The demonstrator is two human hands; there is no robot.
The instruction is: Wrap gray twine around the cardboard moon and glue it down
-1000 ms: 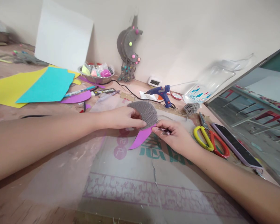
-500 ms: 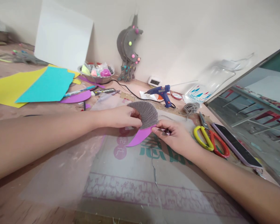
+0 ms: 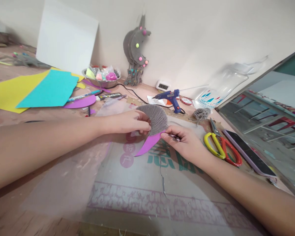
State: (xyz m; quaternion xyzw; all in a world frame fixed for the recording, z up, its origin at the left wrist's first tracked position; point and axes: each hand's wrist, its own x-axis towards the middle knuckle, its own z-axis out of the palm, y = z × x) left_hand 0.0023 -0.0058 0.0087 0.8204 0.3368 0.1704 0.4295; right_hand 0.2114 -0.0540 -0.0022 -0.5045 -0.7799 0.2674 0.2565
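A crescent [image 3: 153, 117] is held above the plastic-covered board; grey yarn wraps its upper part, and its lower tip is bare purple. My left hand [image 3: 135, 122] grips the inner edge of the wrapped part, fingers closed. At the right edge, where grey meets purple, my right hand [image 3: 180, 139] pinches the crescent between thumb and finger. Something small and shiny shows inside the curled right fingers, too small to make out. A ball of grey yarn [image 3: 201, 114] lies beyond my right hand.
Scissors [image 3: 217, 144] and a phone [image 3: 249, 152] lie at the right. A blue glue gun [image 3: 170, 98] stands behind the hands, near a small clock [image 3: 163, 86]. Coloured foam sheets [image 3: 49, 88] and a metal bowl [image 3: 102, 80] are at the left; a decorated grey crescent [image 3: 136, 49] hangs behind.
The crescent has shifted and tilted slightly, its purple tip a little to the right and lower. The left fingers have changed position slightly on the wrapped part.
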